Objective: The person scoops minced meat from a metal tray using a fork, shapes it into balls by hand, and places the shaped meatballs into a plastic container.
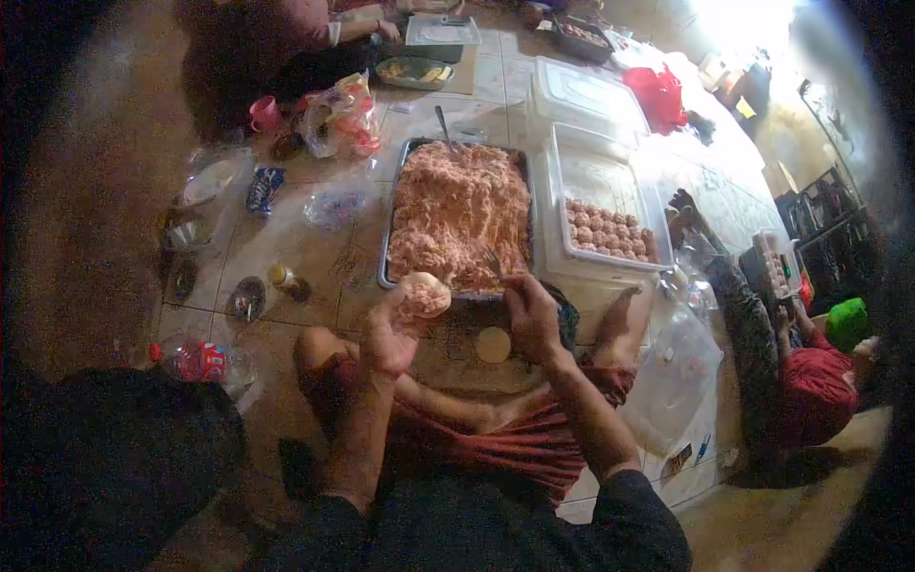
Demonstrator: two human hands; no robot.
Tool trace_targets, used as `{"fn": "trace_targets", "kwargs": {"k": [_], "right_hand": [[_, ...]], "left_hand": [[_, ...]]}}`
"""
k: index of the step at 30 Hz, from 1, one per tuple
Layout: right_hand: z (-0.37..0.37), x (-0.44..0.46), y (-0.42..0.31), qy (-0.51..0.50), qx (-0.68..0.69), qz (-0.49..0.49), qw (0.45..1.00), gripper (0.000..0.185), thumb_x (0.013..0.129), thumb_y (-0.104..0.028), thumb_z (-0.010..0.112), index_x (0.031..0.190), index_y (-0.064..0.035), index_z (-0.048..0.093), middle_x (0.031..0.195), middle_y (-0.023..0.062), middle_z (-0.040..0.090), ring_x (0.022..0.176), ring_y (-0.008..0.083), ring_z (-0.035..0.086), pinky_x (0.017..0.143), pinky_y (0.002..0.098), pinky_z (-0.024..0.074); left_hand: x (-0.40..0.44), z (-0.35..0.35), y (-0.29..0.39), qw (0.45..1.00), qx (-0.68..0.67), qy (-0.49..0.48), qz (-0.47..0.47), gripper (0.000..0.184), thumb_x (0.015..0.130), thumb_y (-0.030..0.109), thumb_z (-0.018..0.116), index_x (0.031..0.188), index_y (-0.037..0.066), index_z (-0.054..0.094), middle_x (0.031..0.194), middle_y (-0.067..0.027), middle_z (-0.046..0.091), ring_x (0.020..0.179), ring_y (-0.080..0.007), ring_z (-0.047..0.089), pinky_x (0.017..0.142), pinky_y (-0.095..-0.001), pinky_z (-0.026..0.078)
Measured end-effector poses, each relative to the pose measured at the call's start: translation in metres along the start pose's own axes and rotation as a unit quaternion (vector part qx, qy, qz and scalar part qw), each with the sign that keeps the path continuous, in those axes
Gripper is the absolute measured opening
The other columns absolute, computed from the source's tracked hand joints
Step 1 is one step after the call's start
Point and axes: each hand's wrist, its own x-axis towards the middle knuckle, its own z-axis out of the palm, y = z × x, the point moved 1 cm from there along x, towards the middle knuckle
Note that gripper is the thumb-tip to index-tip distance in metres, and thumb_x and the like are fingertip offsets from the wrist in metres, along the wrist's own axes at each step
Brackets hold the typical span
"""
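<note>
My left hand point(387, 336) is closed around a round dumpling wrapper point(437, 282) with a mound of pink minced meat point(419, 301) on it. In my right hand point(532, 319) is a fork point(492, 260), its tines over the near right part of a deep tray point(385, 262). Pink meat mixture point(457, 205) fills most of that tray, and a spoon point(442, 126) stands in its far end. A pale round disc point(493, 345), perhaps wrappers, lies in front of my lap. To the right, a clear plastic container point(599, 259) holds rows of filled dumplings point(610, 231).
A clear lid point(586, 93) lies beyond the container. Leftward on the tiled floor are plastic bags point(341, 119), a pink mug point(265, 114), a small jar point(280, 275) and a bottle point(202, 361). Other people sit at the far left and the right, one in a red shirt point(817, 389).
</note>
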Motion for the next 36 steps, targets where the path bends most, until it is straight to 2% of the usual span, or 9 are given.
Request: {"fn": "trace_targets", "kwargs": {"k": [1, 8, 14, 19, 20, 25, 28, 30, 36], "right_hand": [[-0.001, 0.006, 0.006, -0.042, -0.023, 0.045, 0.998, 0.011, 0.096, -0.005, 0.059, 0.106, -0.0020, 0.063, 0.100, 0.0157, 0.067, 0.091, 0.0201, 0.066, 0.079, 0.0328, 0.0515], [-0.022, 0.022, 0.038, -0.122, -0.195, -0.022, 0.973, 0.020, 0.085, 0.001, 0.056, 0.104, -0.0013, 0.059, 0.094, 0.0226, 0.065, 0.097, 0.0433, 0.061, 0.082, 0.0471, 0.0490], [-0.053, 0.013, 0.013, -0.079, -0.173, -0.025, 0.982, 0.017, 0.088, -0.001, 0.058, 0.105, -0.0012, 0.061, 0.092, 0.0194, 0.066, 0.090, 0.0373, 0.065, 0.080, 0.0432, 0.0506], [-0.056, -0.001, -0.030, -0.120, -0.064, 0.013, 0.991, 0.014, 0.090, -0.003, 0.060, 0.104, -0.0005, 0.062, 0.091, 0.0167, 0.068, 0.082, 0.0287, 0.066, 0.075, 0.0378, 0.0520], [-0.053, -0.003, -0.034, -0.135, -0.041, 0.013, 0.990, 0.013, 0.091, -0.003, 0.061, 0.103, -0.0001, 0.063, 0.091, 0.0161, 0.068, 0.081, 0.0263, 0.066, 0.074, 0.0364, 0.0522], [-0.041, -0.010, -0.046, -0.171, -0.021, -0.008, 0.985, 0.013, 0.090, -0.003, 0.062, 0.103, -0.0020, 0.064, 0.092, 0.0153, 0.067, 0.081, 0.0258, 0.066, 0.073, 0.0367, 0.0522], [-0.031, -0.011, -0.045, -0.205, -0.024, -0.039, 0.978, 0.013, 0.091, -0.004, 0.062, 0.103, -0.0037, 0.065, 0.095, 0.0162, 0.066, 0.083, 0.0305, 0.066, 0.073, 0.0383, 0.0524], [-0.016, -0.013, -0.037, -0.208, -0.032, -0.163, 0.964, 0.010, 0.091, -0.004, 0.062, 0.100, -0.0041, 0.063, 0.093, 0.0162, 0.062, 0.085, 0.0355, 0.065, 0.072, 0.0415, 0.0521], [-0.028, -0.016, -0.067, -0.261, -0.148, -0.105, 0.948, 0.004, 0.091, -0.005, 0.059, 0.095, -0.0040, 0.057, 0.086, 0.0156, 0.055, 0.082, 0.0389, 0.060, 0.071, 0.0466, 0.0498]], "left_hand": [[0.001, -0.002, 0.003, 1.000, 0.001, 0.000, -0.002, 0.037, 0.101, 0.021, 0.053, 0.129, -0.004, 0.055, 0.124, -0.0171, 0.065, 0.112, -0.0297, 0.065, 0.102, -0.0412, 0.052], [0.010, -0.021, 0.030, 0.976, -0.171, -0.105, -0.084, 0.047, 0.100, 0.035, 0.054, 0.125, -0.004, 0.057, 0.129, -0.0208, 0.062, 0.111, -0.0314, 0.063, 0.097, -0.0466, 0.053], [0.003, -0.008, 0.026, 0.993, -0.102, 0.033, -0.058, 0.060, 0.099, 0.045, 0.052, 0.127, -0.009, 0.053, 0.140, -0.0262, 0.050, 0.119, -0.0392, 0.058, 0.099, -0.0553, 0.048], [0.007, 0.003, 0.012, 0.982, -0.100, -0.135, -0.084, 0.063, 0.100, 0.047, 0.048, 0.126, -0.010, 0.052, 0.130, -0.0300, 0.056, 0.120, -0.0416, 0.057, 0.104, -0.0571, 0.045], [0.008, 0.001, 0.005, 0.943, -0.257, -0.128, -0.168, 0.064, 0.100, 0.049, 0.047, 0.126, -0.009, 0.052, 0.126, -0.0286, 0.059, 0.117, -0.0423, 0.058, 0.103, -0.0580, 0.046], [0.005, -0.011, -0.003, 0.982, -0.117, -0.046, -0.141, 0.070, 0.098, 0.056, 0.048, 0.129, -0.007, 0.052, 0.127, -0.0274, 0.059, 0.117, -0.0415, 0.059, 0.102, -0.0578, 0.047], [0.002, -0.011, 0.005, 0.940, -0.184, -0.096, -0.271, 0.077, 0.096, 0.061, 0.049, 0.131, -0.008, 0.050, 0.128, -0.0260, 0.060, 0.117, -0.0400, 0.060, 0.102, -0.0567, 0.047], [-0.001, -0.001, -0.002, 0.964, -0.071, -0.060, -0.251, 0.082, 0.093, 0.065, 0.050, 0.129, -0.008, 0.052, 0.129, -0.0246, 0.060, 0.117, -0.0385, 0.060, 0.102, -0.0554, 0.048], [0.000, -0.015, -0.012, 0.974, -0.054, -0.083, -0.206, 0.081, 0.092, 0.065, 0.052, 0.124, -0.009, 0.057, 0.126, -0.0232, 0.061, 0.115, -0.0368, 0.061, 0.099, -0.0533, 0.050]]}}
